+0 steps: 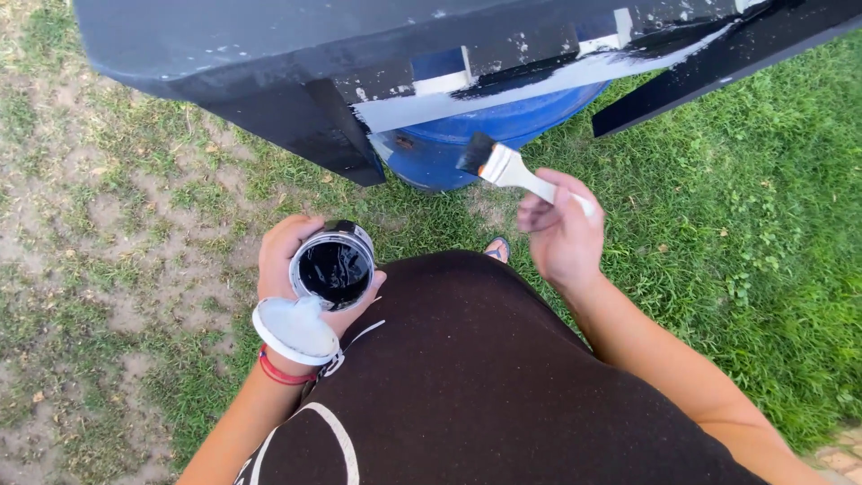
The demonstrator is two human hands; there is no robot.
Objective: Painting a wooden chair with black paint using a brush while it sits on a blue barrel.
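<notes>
My left hand (280,260) grips a small open paint can (333,266) filled with black paint, held at waist height; its pale round lid (294,330) rests against the same wrist, beside a red band. My right hand (561,235) holds a paintbrush (505,165) by its white handle, the black-tipped bristles pointing up-left, just under a large black-painted board structure (269,45). A strip of that structure (539,83) still shows white and grey among the black paint. The brush tip is apart from the surface.
A blue barrel (467,144) stands under the painted structure. Grass (745,224) covers the right side; patchy dirt and grass (99,242) lie to the left. A sandalled toe (496,247) shows by the barrel. Paving edge (840,458) sits at the lower right corner.
</notes>
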